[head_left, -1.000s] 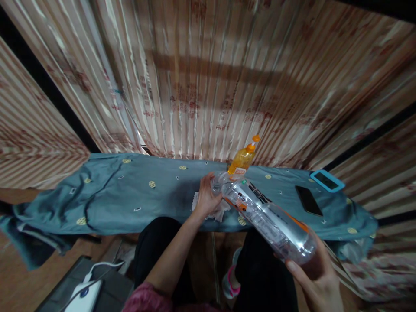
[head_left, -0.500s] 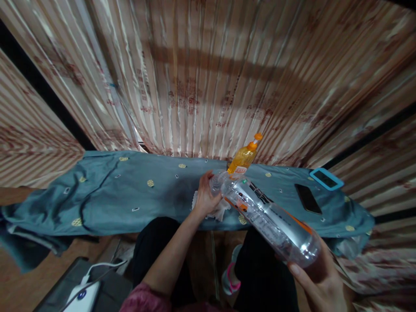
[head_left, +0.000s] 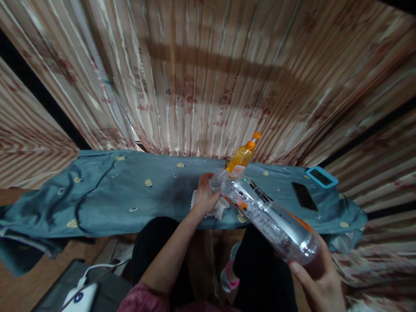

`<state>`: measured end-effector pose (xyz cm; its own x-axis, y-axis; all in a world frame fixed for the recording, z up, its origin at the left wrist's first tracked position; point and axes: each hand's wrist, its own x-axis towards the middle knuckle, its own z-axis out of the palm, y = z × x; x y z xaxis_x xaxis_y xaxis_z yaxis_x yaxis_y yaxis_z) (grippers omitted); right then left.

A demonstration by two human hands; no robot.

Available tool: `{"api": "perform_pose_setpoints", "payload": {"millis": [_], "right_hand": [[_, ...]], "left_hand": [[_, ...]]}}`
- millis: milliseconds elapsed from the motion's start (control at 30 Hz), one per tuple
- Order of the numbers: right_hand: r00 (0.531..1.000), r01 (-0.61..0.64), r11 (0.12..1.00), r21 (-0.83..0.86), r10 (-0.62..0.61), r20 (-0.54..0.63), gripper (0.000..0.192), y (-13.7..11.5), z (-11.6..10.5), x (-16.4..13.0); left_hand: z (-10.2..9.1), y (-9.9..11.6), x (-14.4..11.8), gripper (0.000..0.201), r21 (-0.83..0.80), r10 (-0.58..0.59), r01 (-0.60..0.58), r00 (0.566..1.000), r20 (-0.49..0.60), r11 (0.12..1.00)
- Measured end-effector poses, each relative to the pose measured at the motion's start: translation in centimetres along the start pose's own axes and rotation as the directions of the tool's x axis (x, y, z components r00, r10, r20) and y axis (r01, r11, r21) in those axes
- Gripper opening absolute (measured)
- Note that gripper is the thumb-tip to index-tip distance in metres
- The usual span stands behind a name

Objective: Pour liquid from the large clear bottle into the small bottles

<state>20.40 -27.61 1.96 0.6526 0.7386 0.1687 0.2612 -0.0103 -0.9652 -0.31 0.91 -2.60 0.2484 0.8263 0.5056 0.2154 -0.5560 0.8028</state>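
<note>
1. Little is changing since a second ago: the view is drifting slightly, so the blue cloth (head_left: 107,195) and everything on it are sitting a touch further left and lower, while both hands are keeping their places on the clear plastic bottle (head_left: 266,214).

2. At far left, near the bottom edge, a white power bank (head_left: 78,299) with its cable is lying on a dark case on the floor, well apart from the hands.

3. At centre, the left hand (head_left: 204,197) is closing around the bottle's neck end, fingers curled over where the cap would be; whether a cap is on cannot be told, since the hand is hiding it. A crumpled white tissue (head_left: 218,211) is lying on the cloth just under that hand.

4. Just behind, an orange bottle (head_left: 240,158) is standing upright against the striped curtain (head_left: 208,78).

5. The clear bottle is slanting from the table edge down toward the lap, its base resting in the cupped right hand (head_left: 320,281), which is gripping it from below.

6. At right, a dark phone (head_left: 303,196) and a blue-framed device (head_left: 321,177) are lying flat on the cloth.

7. Judged risk: with the mouth tilted upward only slightly over the tissue and cloth, any liquid left inside could be spilling if the neck is opening; a slipping right palm could be dropping the base onto the legs.
</note>
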Motion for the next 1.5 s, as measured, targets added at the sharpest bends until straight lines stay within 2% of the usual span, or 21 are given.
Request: {"api": "perform_pose_setpoints", "payload": {"millis": [200,400,533,600,867,1067,1233,1500], "right_hand": [[1.000,-0.002,1.000,0.016,0.001,0.023,0.099,-0.2,-0.1,-0.3],[0.998,-0.028,0.997,-0.077,0.024,-0.053,0.096,-1.9,1.1,-1.0],[0.990,-0.094,0.995,-0.038,0.090,-0.105,0.103,-2.9,1.5,-1.1],[0.988,-0.120,0.993,-0.010,0.119,-0.094,0.106,-3.1,1.5,-1.0],[0.995,-0.065,0.998,-0.024,0.063,-0.083,0.112,-0.9,0.3,-0.8],[0.999,0.002,0.999,-0.038,-0.004,-0.049,0.106,0.8,-0.5,-0.8],[0.997,0.034,0.998,-0.054,-0.038,-0.071,0.105,0.0,0.2,-1.0],[0.996,-0.022,1.000,0.008,0.023,-0.084,0.117,-0.7,0.3,-1.1]], "left_hand": [[0.0,0.1,-0.1,0.054,-0.006,-0.017,0.017,1.000,0.005,1.000],[0.3,0.1,-0.1,0.053,-0.013,-0.003,0.003,1.000,-0.011,1.000],[0.3,0.2,-0.1,0.052,-0.018,-0.007,0.007,1.000,-0.004,1.000],[0.3,0.3,-0.1,0.052,-0.021,-0.017,0.017,1.000,0.004,1.000],[0.3,0.5,-0.1,0.052,-0.020,-0.038,0.038,0.999,-0.002,0.999],[0.2,0.6,-0.1,0.050,-0.020,-0.032,0.032,0.999,-0.003,0.999],[0.1,0.4,-0.1,0.052,-0.014,-0.034,0.034,0.999,0.006,0.999],[-0.5,0.8,-0.1,0.051,-0.069,-0.041,0.045,0.997,0.060,0.997]]}}
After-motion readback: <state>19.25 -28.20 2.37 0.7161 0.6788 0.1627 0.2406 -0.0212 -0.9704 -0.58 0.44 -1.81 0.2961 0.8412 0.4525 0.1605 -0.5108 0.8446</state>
